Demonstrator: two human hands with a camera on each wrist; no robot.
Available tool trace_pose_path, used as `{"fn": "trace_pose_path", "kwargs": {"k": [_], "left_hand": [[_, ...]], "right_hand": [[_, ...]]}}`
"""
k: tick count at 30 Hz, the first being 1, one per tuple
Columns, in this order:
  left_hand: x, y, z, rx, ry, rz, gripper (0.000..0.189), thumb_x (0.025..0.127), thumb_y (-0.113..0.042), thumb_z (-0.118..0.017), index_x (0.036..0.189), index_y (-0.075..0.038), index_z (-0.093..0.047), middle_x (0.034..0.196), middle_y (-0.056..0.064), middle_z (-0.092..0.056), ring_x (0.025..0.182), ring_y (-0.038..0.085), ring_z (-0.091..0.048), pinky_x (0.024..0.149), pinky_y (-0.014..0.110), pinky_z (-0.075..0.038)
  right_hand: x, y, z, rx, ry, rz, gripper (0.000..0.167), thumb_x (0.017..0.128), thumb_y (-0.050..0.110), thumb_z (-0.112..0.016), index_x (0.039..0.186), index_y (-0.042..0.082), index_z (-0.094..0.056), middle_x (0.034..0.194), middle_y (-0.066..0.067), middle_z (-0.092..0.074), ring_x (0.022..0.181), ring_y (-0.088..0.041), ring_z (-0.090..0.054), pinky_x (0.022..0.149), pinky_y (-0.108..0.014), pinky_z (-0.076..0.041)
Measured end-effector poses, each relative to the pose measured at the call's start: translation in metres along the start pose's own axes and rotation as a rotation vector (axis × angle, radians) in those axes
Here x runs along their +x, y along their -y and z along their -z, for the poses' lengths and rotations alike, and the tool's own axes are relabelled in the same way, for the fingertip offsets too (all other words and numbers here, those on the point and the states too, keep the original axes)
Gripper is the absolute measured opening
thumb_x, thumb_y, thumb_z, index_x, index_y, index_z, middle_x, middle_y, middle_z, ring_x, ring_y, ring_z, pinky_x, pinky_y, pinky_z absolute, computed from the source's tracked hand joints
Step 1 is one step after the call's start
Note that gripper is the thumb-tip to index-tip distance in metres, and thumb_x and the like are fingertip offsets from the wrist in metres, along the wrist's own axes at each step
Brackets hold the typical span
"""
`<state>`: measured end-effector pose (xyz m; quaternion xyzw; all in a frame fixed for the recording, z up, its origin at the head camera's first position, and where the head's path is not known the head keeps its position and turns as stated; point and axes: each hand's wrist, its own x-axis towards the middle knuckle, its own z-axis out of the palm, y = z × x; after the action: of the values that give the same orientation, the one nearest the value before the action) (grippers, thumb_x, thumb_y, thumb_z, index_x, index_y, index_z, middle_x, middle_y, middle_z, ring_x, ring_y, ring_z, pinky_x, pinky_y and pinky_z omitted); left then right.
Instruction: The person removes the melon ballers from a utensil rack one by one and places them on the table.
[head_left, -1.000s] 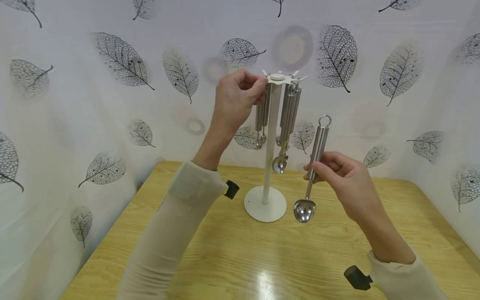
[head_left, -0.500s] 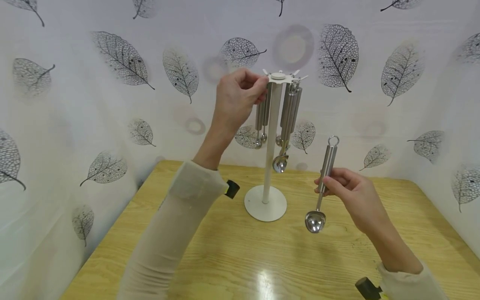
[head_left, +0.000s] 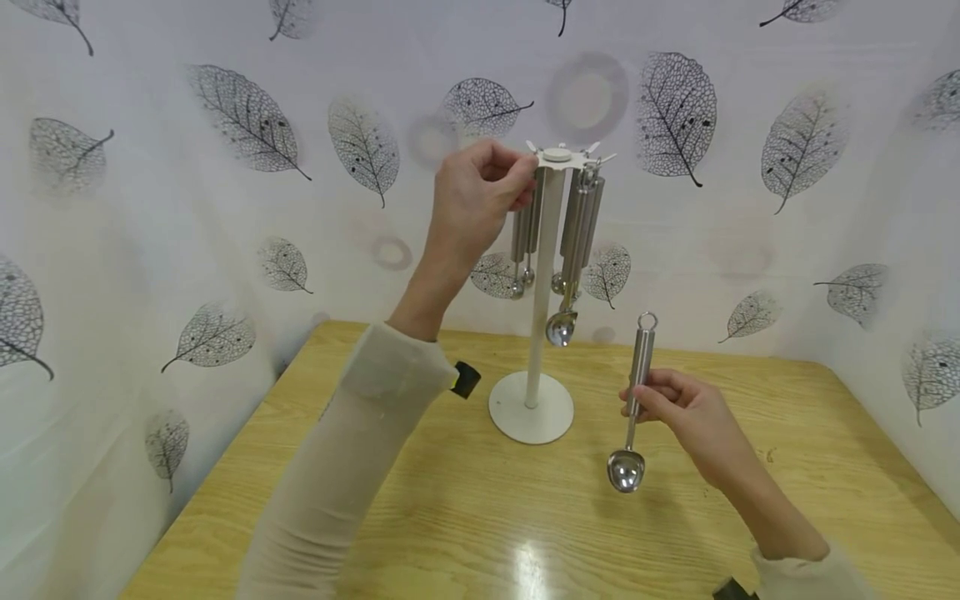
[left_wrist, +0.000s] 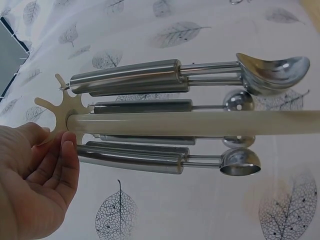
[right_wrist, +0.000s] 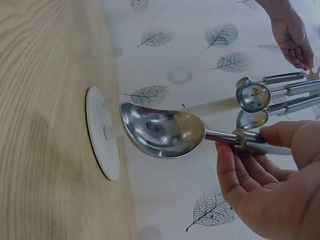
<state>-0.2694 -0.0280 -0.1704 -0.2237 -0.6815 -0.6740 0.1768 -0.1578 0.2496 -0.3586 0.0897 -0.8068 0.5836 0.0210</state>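
Observation:
My right hand (head_left: pixel 701 425) grips a steel ice cream scoop (head_left: pixel 626 471) by its handle, to the right of a white stand (head_left: pixel 546 275). The scoop hangs bowl down above the table, its ring end pointing up. In the right wrist view the shiny bowl (right_wrist: pixel 165 134) has a pointed lip. At the stand's top, my left hand (head_left: pixel 476 196) pinches an arm of the hook wheel (left_wrist: pixel 61 110) between thumb and fingers. Several more steel scoops (left_wrist: pixel 135 75) hang from the wheel, some with round bowls; one pair has larger pointed bowls. My fingers partly hide the pinched arm.
The stand's round white base (head_left: pixel 517 427) rests on a wooden table (head_left: pixel 420 500). A pale curtain (head_left: pixel 225 292) printed with leaves surrounds the table at the back and sides. A dark wrist camera (head_left: pixel 466 380) sits at my left cuff.
My right hand has carried the scoop downward, away from the stand's top and nearer the table, first drifting right and then slightly back left. My left hand stays on the hook wheel.

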Motion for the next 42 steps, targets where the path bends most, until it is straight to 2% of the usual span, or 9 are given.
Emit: {"fn": "trace_pose_path", "kwargs": {"k": [11, 17, 27, 35, 42], "left_hand": [[0.0, 0.001, -0.001, -0.009, -0.001, -0.008, 0.009, 0.101, -0.004, -0.073, 0.097, 0.004, -0.07, 0.083, 0.012, -0.071, 0.074, 0.021, -0.069, 0.076, 0.029, -0.063], [-0.001, 0.003, -0.001, 0.009, -0.002, -0.042, 0.009, 0.101, -0.004, -0.073, 0.097, 0.004, -0.071, 0.083, 0.012, -0.071, 0.074, 0.02, -0.069, 0.074, 0.031, -0.063], [-0.002, 0.003, 0.0, 0.008, 0.002, -0.054, 0.01, 0.101, -0.003, -0.073, 0.097, 0.005, -0.07, 0.083, 0.014, -0.072, 0.073, 0.02, -0.07, 0.073, 0.032, -0.063], [-0.003, 0.004, 0.0, 0.013, 0.007, -0.065, 0.011, 0.101, -0.004, -0.073, 0.096, 0.004, -0.069, 0.084, 0.013, -0.072, 0.074, 0.022, -0.07, 0.074, 0.033, -0.063], [-0.003, 0.004, -0.001, -0.001, 0.006, -0.058, 0.01, 0.102, -0.004, -0.072, 0.097, 0.004, -0.069, 0.084, 0.015, -0.072, 0.076, 0.024, -0.071, 0.076, 0.033, -0.064]], "right_hand": [[0.006, -0.027, -0.009, 0.049, 0.064, -0.083, 0.035, 0.11, 0.019, -0.061, 0.128, -0.011, -0.062, 0.112, -0.012, -0.076, 0.097, -0.026, -0.075, 0.094, -0.029, -0.057], [0.012, -0.041, -0.011, 0.085, 0.088, -0.148, 0.038, 0.11, 0.018, -0.062, 0.13, -0.013, -0.06, 0.117, -0.02, -0.073, 0.1, -0.033, -0.075, 0.094, -0.03, -0.058], [0.019, -0.063, -0.019, 0.152, 0.093, -0.191, 0.041, 0.108, 0.009, -0.059, 0.133, -0.023, -0.051, 0.118, -0.03, -0.07, 0.097, -0.025, -0.073, 0.091, -0.034, -0.061], [0.026, -0.072, -0.024, 0.166, 0.106, -0.226, 0.043, 0.11, 0.013, -0.059, 0.134, -0.022, -0.052, 0.113, -0.024, -0.072, 0.097, -0.025, -0.072, 0.089, -0.033, -0.062], [0.03, -0.077, -0.027, 0.132, 0.085, -0.258, 0.042, 0.109, 0.014, -0.061, 0.134, -0.02, -0.056, 0.104, -0.012, -0.07, 0.093, -0.018, -0.065, 0.086, -0.032, -0.06]]}}
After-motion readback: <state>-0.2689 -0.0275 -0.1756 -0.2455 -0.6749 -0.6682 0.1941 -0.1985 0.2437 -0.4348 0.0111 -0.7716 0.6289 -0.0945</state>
